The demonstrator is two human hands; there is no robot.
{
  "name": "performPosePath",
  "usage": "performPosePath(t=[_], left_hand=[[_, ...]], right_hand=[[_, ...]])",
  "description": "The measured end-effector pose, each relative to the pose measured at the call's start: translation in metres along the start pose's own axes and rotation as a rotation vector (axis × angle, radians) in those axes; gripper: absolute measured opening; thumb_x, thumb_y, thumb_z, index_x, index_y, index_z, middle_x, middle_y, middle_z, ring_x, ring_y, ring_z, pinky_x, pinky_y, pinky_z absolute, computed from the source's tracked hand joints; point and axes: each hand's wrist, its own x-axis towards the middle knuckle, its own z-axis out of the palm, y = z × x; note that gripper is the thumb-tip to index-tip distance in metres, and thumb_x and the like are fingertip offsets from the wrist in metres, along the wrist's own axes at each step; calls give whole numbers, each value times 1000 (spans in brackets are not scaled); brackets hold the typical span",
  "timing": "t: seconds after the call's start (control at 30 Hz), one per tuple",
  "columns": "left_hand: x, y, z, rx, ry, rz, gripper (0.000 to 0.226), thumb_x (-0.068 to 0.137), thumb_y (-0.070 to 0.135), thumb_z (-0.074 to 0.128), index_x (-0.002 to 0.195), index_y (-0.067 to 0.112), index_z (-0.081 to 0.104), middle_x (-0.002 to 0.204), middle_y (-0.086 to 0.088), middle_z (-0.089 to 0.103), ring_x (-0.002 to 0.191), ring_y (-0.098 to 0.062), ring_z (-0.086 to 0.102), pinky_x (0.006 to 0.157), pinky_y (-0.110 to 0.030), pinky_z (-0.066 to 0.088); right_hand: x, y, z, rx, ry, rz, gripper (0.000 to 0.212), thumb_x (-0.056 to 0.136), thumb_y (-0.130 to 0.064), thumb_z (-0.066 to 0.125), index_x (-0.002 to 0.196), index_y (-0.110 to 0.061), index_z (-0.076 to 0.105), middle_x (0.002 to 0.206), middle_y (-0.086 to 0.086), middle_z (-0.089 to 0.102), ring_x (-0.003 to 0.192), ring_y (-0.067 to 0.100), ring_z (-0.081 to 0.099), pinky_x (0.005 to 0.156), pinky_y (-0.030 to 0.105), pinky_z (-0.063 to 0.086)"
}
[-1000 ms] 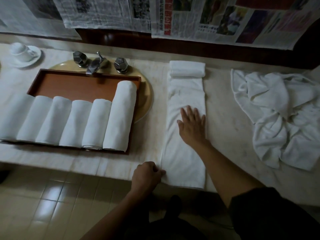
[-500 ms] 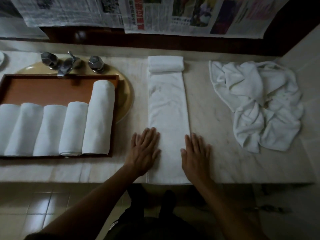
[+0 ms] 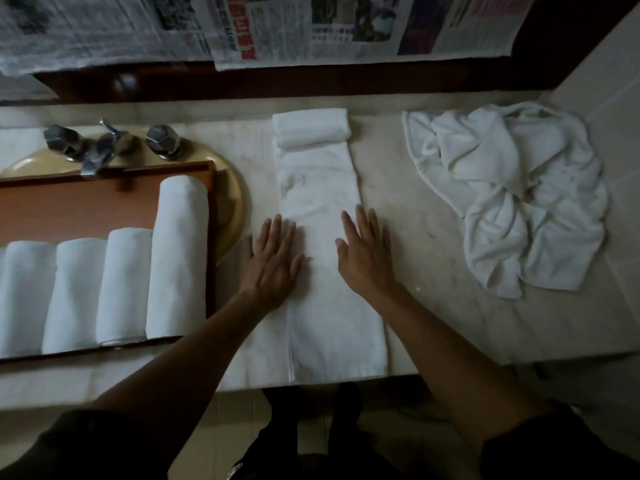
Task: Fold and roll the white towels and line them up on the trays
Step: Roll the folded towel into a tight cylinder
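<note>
One wooden tray (image 3: 86,209) serves as the landmark. On the tray lie five rolled towels (image 3: 180,258), side by side, the leftmost cut by the frame edge; the rightmost is the longest. Behind the tray: one tan basin (image 3: 232,188), one spout (image 3: 100,154) and two faceted tap handles (image 3: 162,142). Right of the tray: one folded towel strip (image 3: 322,188), its far end rolled up, with two hands flat upon it, left hand (image 3: 273,261) and right hand (image 3: 363,258). Further right of the tray: one heap of crumpled towels (image 3: 512,188), number within it not countable.
</note>
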Motion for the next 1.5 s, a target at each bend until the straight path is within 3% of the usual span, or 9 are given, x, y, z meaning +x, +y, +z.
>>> performPosePath(t=[0.1, 0.33, 0.47, 0.6, 0.87, 1.03, 1.17, 1.37, 1.5], left_hand=[[18, 12, 7, 35, 6, 112, 65, 107, 58, 15, 165, 29, 3, 172, 0, -4, 158, -19, -9, 126, -58, 6], [36, -22, 6, -33, 42, -16, 66, 107, 58, 26, 164, 33, 6, 173, 1, -1, 159, -21, -5, 126, -55, 1], [-11, -9, -2, -77, 92, 19, 69, 105, 55, 25, 165, 25, 8, 172, -6, -2, 159, -24, -7, 125, -53, -3], [-78, 19, 18, -45, 9, 217, 64, 107, 49, 20, 165, 24, 8, 173, -2, -4, 159, -21, -5, 125, -59, 9], [-131, 30, 29, -188, 65, 33, 65, 106, 46, 22, 165, 21, 11, 173, -5, -3, 159, -25, -5, 125, -61, 5], [-170, 56, 31, -214, 73, 106, 63, 107, 46, 33, 163, 20, 24, 172, -3, 7, 159, -20, 0, 127, -40, 2], [-195, 47, 50, -94, 80, 342, 52, 104, 41, 39, 144, 13, 58, 155, -11, 49, 148, -27, 35, 118, -38, 26], [-205, 30, 39, -29, 170, 437, 38, 92, 25, 54, 126, 16, 70, 125, -1, 64, 112, -21, 56, 94, -37, 47], [-209, 26, 28, -66, 162, 425, 27, 89, 18, 61, 114, 20, 71, 108, 5, 66, 99, -20, 58, 87, -33, 45]], right_hand=[[29, -10, 9, -34, -69, -157, 60, 102, -38, 45, 159, -24, 33, 169, 6, 22, 155, 31, 17, 118, 63, 25], [78, 41, 18, -105, -51, 75, 63, 101, -53, 28, 159, -27, 34, 168, 5, 27, 154, 36, 22, 117, 71, 18], [18, 22, 3, 24, 19, 37, 63, 103, -43, 40, 161, -21, 28, 169, 9, 19, 156, 35, 16, 119, 65, 19], [-97, -10, 11, 21, -39, -88, 61, 104, -45, 36, 161, -24, 28, 171, 5, 17, 157, 28, 14, 121, 62, 19], [-115, 37, 5, -94, -108, 92, 63, 105, -55, 21, 163, -29, 22, 172, 2, 12, 158, 30, 2, 122, 65, 10], [-149, 29, -13, 74, -62, -147, 63, 104, -46, 36, 163, -24, 23, 172, 2, 13, 159, 26, 5, 124, 54, 18], [-204, 36, 2, -6, -171, -416, 72, 100, -49, 46, 163, -23, 22, 172, 2, 10, 159, 24, 4, 123, 55, 19], [-218, 57, 13, 64, -13, -499, 49, 95, -11, 55, 144, -18, 57, 157, 7, 47, 148, 29, 39, 116, 51, 34], [-221, 66, 0, 150, 82, -532, 31, 95, -14, 53, 118, -17, 74, 127, 5, 67, 120, 27, 61, 96, 45, 52]])
